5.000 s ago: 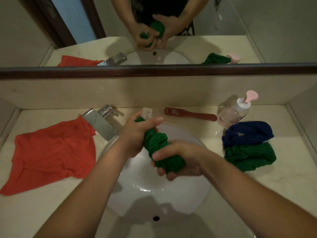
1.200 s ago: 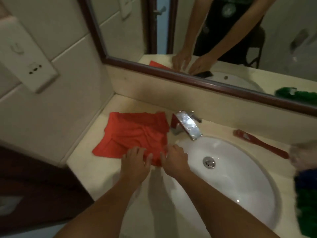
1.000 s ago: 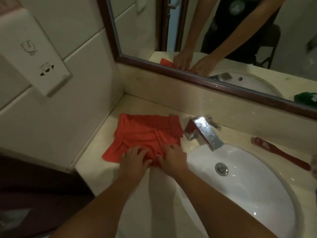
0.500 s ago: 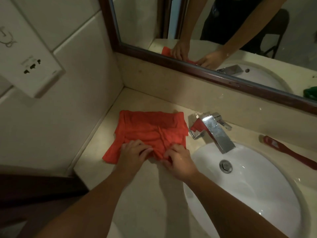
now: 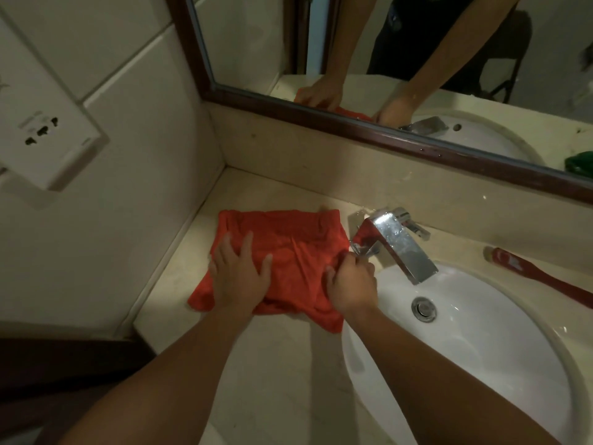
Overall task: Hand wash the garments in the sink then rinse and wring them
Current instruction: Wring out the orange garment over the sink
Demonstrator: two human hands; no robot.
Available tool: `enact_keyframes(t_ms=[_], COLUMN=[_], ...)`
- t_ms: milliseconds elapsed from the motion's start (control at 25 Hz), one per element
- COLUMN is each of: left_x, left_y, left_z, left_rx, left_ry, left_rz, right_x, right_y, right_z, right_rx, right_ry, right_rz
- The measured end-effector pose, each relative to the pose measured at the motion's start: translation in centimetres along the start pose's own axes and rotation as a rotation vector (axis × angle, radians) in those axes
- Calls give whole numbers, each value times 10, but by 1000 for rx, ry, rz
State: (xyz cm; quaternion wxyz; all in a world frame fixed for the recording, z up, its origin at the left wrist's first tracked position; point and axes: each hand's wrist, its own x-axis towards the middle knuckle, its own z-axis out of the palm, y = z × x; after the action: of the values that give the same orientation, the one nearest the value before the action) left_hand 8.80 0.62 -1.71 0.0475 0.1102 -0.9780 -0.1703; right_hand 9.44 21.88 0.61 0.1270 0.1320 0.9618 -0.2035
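**A:** Where is the piece they're meant to be washing?

**B:** Looking down from the head camera, the orange-red cloth garment (image 5: pixel 288 248) lies spread on the cream stone counter (image 5: pixel 272 364). It is left of the white oval ceramic sink (image 5: pixel 481 364), not in it. Its right edge touches the base of the square chrome tap (image 5: pixel 401 245).

**A:** And the hands?

**B:** Apart. The left hand (image 5: pixel 239 277) lies flat on the cloth, fingers spread, pressing down. The right hand (image 5: pixel 351 287) is at the cloth's right edge beside the tap, fingers curled. It looks to be pinching a fold.

**A:** Any water running?

**B:** I see no stream from the spout, and there's no cloth in the basin.

**A:** So how far along?

**B:** For this piece I'd say washing, rinsing and wringing are all still to do. I can't tell whether it's wet. The wood-framed mirror (image 5: pixel 401 141) shows a green cloth (image 5: pixel 579 162) at the far right, and I can't tell whether that one's finished.
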Motion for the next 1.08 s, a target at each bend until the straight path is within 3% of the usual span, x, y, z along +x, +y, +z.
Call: enact_keyframes(t_ms=[160, 360, 480, 600, 720, 840, 960, 1080], left_x=[7, 30, 30, 12, 0, 1, 5, 10], left_y=[1, 0, 4, 25, 64, 90, 90, 87], left_z=[0, -16, -20, -19, -18, -8, -2, -20], left_rx=[-32, -113, -121, -349, -678, -780, -656, -643], left_ry=[-10, -67, -23, 5, -293, -464, -399, -251], left_rz=[-185, -366, -291, -64, 9, -166, -184, -127], right_x=[16, 9, -14, -31, -39, -44, -48, -46], right_y=[-9, -15, -26, -26, -17, -9, -1, 2], right_z=[4, 1, -6, -1, 2, -2, -6, -12], right_rx=[328, 384, 564, 601, 686, 734, 779, 714], right_ry=[-22, -23, -55, -84, -37, -23, -73, 49], right_rz=[130, 29, -155, -207, -164, -182, -161, -77])
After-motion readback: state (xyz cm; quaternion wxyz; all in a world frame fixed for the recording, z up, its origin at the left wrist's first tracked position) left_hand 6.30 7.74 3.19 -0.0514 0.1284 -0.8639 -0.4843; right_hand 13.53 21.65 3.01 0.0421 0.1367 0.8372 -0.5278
